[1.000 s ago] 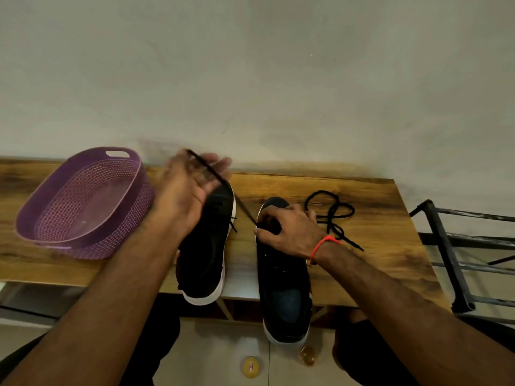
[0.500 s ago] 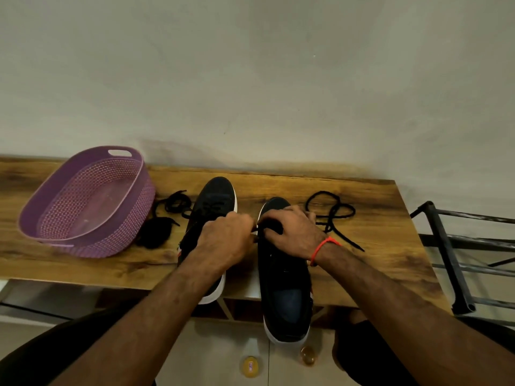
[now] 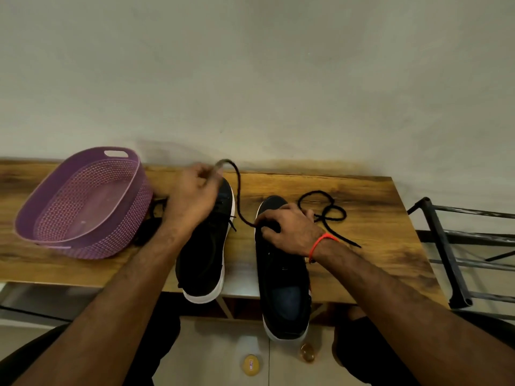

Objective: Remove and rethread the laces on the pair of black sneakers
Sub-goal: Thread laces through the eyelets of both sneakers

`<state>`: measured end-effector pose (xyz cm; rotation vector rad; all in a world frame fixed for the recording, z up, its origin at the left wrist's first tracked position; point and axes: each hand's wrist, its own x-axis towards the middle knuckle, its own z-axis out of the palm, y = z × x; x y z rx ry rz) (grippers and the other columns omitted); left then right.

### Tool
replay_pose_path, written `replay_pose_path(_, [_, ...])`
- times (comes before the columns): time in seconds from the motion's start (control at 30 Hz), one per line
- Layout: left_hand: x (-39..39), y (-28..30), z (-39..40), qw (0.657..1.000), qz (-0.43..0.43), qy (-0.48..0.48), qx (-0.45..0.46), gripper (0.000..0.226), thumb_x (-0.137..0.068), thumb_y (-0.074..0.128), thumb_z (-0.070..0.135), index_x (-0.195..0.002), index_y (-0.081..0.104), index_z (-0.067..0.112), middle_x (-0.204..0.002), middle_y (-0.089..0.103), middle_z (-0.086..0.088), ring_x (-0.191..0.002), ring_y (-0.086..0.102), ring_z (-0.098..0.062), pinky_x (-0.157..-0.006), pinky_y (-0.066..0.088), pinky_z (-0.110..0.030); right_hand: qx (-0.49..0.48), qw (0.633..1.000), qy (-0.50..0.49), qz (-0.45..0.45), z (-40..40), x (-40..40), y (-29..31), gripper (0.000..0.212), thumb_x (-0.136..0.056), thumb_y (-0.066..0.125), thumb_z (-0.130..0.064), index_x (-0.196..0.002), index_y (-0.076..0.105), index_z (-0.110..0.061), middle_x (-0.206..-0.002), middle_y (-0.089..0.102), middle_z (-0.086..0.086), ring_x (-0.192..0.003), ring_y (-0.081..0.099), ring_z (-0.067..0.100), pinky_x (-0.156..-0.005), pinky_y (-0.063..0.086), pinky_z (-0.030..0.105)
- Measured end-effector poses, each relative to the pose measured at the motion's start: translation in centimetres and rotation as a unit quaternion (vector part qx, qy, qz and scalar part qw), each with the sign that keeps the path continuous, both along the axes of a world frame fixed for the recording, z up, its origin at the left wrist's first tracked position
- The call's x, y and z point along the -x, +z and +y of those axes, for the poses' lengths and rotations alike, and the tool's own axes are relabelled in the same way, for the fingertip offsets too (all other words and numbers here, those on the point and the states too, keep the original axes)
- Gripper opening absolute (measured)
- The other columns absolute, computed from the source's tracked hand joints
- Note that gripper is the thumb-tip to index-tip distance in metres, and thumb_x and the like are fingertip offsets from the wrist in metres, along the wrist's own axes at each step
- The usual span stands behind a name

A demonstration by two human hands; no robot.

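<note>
Two black sneakers with white soles stand toe-away on the wooden table [image 3: 376,246]: the left sneaker [image 3: 206,263] and the right sneaker [image 3: 281,280], whose heel overhangs the front edge. My left hand [image 3: 195,193], blurred, is raised above the left sneaker's toe and pinches the end of a black lace [image 3: 239,196]. That lace curves down to the right sneaker's toe end. My right hand [image 3: 289,227] rests curled on the right sneaker's front, its fingers on the lace where it enters the shoe. The lace's other end [image 3: 328,215] lies looped on the table to the right.
A purple perforated basket [image 3: 83,201] sits on the table's left. Another black lace [image 3: 150,218] lies bunched between basket and left sneaker, partly hidden by my arm. A black metal rack [image 3: 446,252] stands right of the table. Two small yellowish objects lie on the floor below.
My left hand left the right sneaker's toe and swung up and left, drawing the lace out in a curve. My right hand stayed on the right sneaker.
</note>
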<state>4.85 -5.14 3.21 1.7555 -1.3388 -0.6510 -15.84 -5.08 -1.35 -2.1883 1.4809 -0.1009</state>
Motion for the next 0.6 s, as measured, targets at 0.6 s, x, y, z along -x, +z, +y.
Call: replay_pose_path(0.6, [3.9, -2.1, 2.5, 0.913, -0.362, -0.151, -0.111, 0.014, -0.098, 0.058, 0.043, -0.108, 0.066, 0.037, -0.11, 0.066, 0.009, -0.097, 0.066, -0.019, -0.079, 0.056, -0.039, 0.066, 0.995, 0.035, 0.07, -1.6, 2.3, 1.1, 0.03, -0.098, 0.054, -0.039, -0.128, 0.06, -0.036, -0.132, 0.06, -0.008, -0.131, 0.037, 0.023, -0.112, 0.019, 0.053])
